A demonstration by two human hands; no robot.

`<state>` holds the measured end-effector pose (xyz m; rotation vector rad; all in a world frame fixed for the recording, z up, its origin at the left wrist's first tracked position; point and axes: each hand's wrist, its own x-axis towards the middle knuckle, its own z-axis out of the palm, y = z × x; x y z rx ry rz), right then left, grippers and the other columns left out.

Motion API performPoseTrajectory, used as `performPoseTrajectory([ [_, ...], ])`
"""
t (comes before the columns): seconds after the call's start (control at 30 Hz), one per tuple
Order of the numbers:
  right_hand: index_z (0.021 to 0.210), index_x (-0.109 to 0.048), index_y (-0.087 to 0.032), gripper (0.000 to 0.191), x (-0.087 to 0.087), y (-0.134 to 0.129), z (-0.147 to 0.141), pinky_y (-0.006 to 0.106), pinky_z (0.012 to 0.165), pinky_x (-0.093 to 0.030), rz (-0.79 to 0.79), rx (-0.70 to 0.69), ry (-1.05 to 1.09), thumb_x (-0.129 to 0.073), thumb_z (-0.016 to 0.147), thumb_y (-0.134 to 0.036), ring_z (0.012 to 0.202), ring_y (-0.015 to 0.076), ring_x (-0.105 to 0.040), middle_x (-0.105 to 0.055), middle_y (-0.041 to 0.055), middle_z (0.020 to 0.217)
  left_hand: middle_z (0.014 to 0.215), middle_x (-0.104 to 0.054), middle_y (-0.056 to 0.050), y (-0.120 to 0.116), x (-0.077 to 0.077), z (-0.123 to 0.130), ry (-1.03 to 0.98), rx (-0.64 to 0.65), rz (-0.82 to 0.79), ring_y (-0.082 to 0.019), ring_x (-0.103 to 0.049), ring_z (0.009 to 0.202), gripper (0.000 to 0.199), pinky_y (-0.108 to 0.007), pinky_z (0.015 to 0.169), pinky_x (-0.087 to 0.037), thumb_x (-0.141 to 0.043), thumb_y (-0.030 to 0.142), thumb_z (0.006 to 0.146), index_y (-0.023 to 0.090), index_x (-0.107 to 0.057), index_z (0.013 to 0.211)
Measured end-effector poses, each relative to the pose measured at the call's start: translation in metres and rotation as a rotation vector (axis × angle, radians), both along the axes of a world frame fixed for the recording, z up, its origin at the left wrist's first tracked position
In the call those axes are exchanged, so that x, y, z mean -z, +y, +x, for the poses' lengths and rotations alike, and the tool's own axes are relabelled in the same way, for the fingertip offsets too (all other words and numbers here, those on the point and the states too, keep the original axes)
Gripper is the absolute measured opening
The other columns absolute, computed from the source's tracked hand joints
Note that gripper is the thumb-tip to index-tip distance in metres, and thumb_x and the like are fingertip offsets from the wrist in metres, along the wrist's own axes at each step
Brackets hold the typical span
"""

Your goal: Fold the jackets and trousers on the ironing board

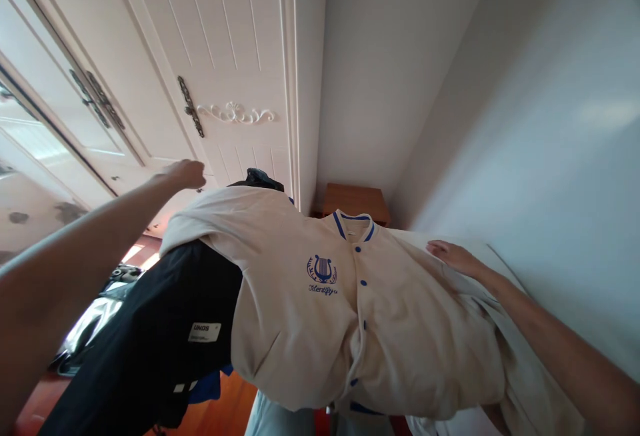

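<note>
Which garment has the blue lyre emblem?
The cream jacket, with the emblem beside its button front. The black garment at picture left shows a white label instead.

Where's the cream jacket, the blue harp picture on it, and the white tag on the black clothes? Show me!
Cream jacket [320, 329]: head view, on its front, below the harp.
Blue harp picture [323, 269]: head view, on the harp's middle.
White tag [205, 333]: head view, on its middle.
</note>
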<state>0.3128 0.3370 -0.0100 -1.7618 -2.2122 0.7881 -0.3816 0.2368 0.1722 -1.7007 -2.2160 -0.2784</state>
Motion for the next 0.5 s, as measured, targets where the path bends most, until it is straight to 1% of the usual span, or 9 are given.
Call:
performPoseTrajectory([
  [0.07, 0.113, -0.072, -0.016, 0.046, 0.003, 0.000, -0.001, 0.040, 0.103, -0.048, 0.031, -0.091, -0.074, -0.061, 0.078, -0.044, 0.115, 0.0321, -0.065, -0.070, 0.0173, 0.124, 0.125, -0.064, -0.019, 0.016, 0.003, 0.043, -0.031, 0.060, -0.086, -0.023, -0.058, 0.118, 0.035, -0.036, 0.102, -0.039, -0.050, 0.015, 0.092, -0.014, -0.059, 0.110],
  [0.13, 0.116, -0.071, -0.016, 0.051, 0.011, -0.006, -0.005, 0.042, 0.109, -0.044, 0.051, -0.119, -0.112, -0.066, 0.075, -0.046, 0.124, 0.0342, -0.060, -0.067, 0.0173, 0.130, 0.134, -0.060, -0.015, 0.023, 0.008, 0.100, -0.037, 0.294, -0.141, -0.022, -0.054, 0.125, 0.038, -0.035, 0.107, -0.037, -0.045, 0.015, 0.095, -0.004, -0.058, 0.126],
  [0.17, 0.120, -0.069, -0.015, 0.057, 0.015, -0.011, -0.005, 0.044, 0.112, -0.042, 0.070, -0.092, -0.111, -0.065, 0.075, -0.050, 0.127, 0.0346, -0.058, -0.064, 0.0172, 0.134, 0.136, -0.059, -0.013, 0.023, 0.011, 0.131, -0.021, 0.404, -0.183, -0.023, -0.053, 0.128, 0.039, -0.035, 0.109, -0.036, -0.046, 0.017, 0.096, 0.004, -0.058, 0.131],
  [0.23, 0.130, -0.063, -0.014, 0.069, 0.024, -0.024, 0.001, 0.046, 0.114, -0.040, 0.109, 0.009, -0.075, -0.060, 0.078, -0.059, 0.132, 0.0343, -0.053, -0.057, 0.0174, 0.142, 0.140, -0.058, -0.011, 0.016, 0.021, 0.191, 0.018, 0.611, -0.352, -0.025, -0.054, 0.128, 0.045, -0.038, 0.110, -0.037, -0.054, 0.029, 0.095, 0.015, -0.056, 0.137],
  [0.3, 0.137, -0.056, -0.013, 0.078, 0.029, -0.043, 0.017, 0.046, 0.116, -0.039, 0.151, 0.109, -0.024, -0.054, 0.078, -0.066, 0.135, 0.0338, -0.051, -0.053, 0.0178, 0.146, 0.141, -0.058, -0.010, 0.004, 0.037, 0.244, 0.002, 0.749, -0.506, -0.027, -0.055, 0.128, 0.050, -0.037, 0.109, -0.040, -0.057, 0.036, 0.093, 0.019, -0.054, 0.140],
  [0.33, 0.138, -0.055, -0.013, 0.082, 0.031, -0.055, 0.029, 0.046, 0.116, -0.038, 0.175, 0.157, -0.008, -0.053, 0.078, -0.068, 0.136, 0.0342, -0.050, -0.052, 0.0183, 0.147, 0.140, -0.058, -0.011, -0.003, 0.047, 0.268, -0.024, 0.801, -0.564, -0.027, -0.056, 0.127, 0.054, -0.037, 0.107, -0.041, -0.059, 0.037, 0.091, 0.020, -0.051, 0.142],
  [0.4, 0.139, -0.053, -0.012, 0.087, 0.033, -0.083, 0.058, 0.047, 0.118, -0.036, 0.224, 0.273, 0.012, -0.051, 0.077, -0.072, 0.138, 0.0356, -0.047, -0.052, 0.0195, 0.147, 0.141, -0.058, -0.012, -0.016, 0.070, 0.309, -0.098, 0.895, -0.647, -0.027, -0.056, 0.128, 0.055, -0.036, 0.104, -0.043, -0.056, 0.040, 0.093, 0.020, -0.048, 0.144],
  [0.47, 0.140, -0.051, -0.012, 0.090, 0.036, -0.115, 0.091, 0.048, 0.119, -0.034, 0.228, 0.379, 0.057, -0.050, 0.076, -0.075, 0.139, 0.0361, -0.046, -0.051, 0.0200, 0.147, 0.144, -0.055, -0.016, -0.025, 0.095, 0.345, -0.169, 0.972, -0.639, -0.030, -0.053, 0.130, 0.061, -0.039, 0.105, -0.043, -0.054, 0.048, 0.094, 0.017, -0.044, 0.146],
  [0.5, 0.139, -0.051, -0.013, 0.091, 0.038, -0.131, 0.107, 0.048, 0.118, -0.036, 0.210, 0.412, 0.099, -0.050, 0.074, -0.077, 0.138, 0.0365, -0.047, -0.051, 0.0200, 0.148, 0.147, -0.052, -0.018, -0.028, 0.107, 0.361, -0.194, 0.999, -0.602, -0.032, -0.050, 0.134, 0.065, -0.042, 0.107, -0.042, -0.051, 0.053, 0.095, 0.016, -0.042, 0.148],
])
